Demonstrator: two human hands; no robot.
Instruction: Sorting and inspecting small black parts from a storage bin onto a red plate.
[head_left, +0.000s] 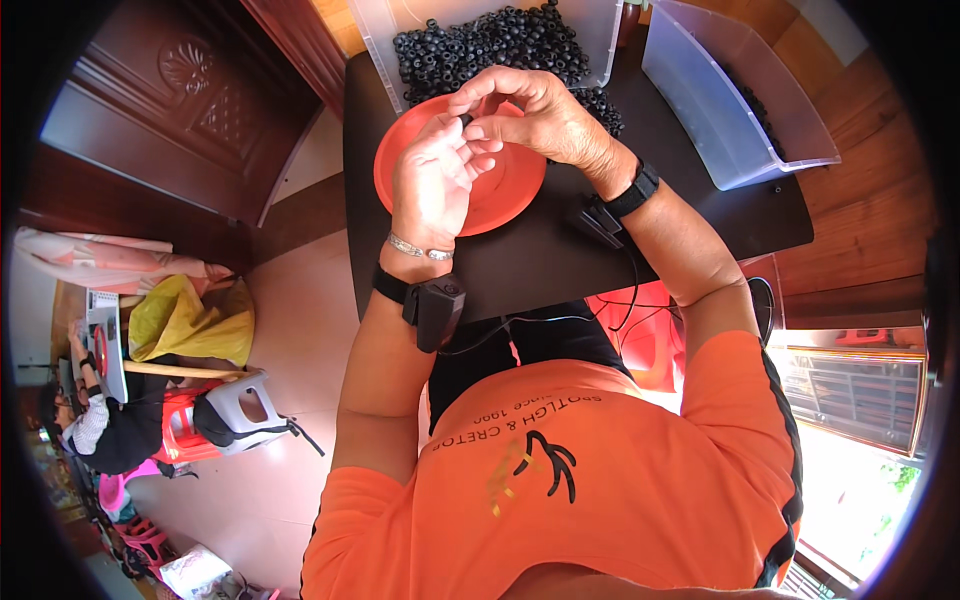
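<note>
Above an orange-red plate (510,205) on the dark table, my two hands meet at the fingertips around a small black part (465,119). My left hand (432,180), palm turned up with curled fingers, has its thumb and forefinger at the part. From the other side, my right hand (545,118) pinches at it with thumb and forefinger. Fingers cover most of the part, so its exact shape is hidden. Just beyond the hands, a clear plastic bin (372,45) holds a heap of small black ring-shaped parts (490,45). More of these lie loose beside my right hand.
A second translucent bin (715,120) with some black parts stands on the right of the dark table (520,275). Cables hang from the wrist devices (436,312). At far left, another person (100,430) sits near a yellow bag (190,320) and a grey-and-red chair (240,410).
</note>
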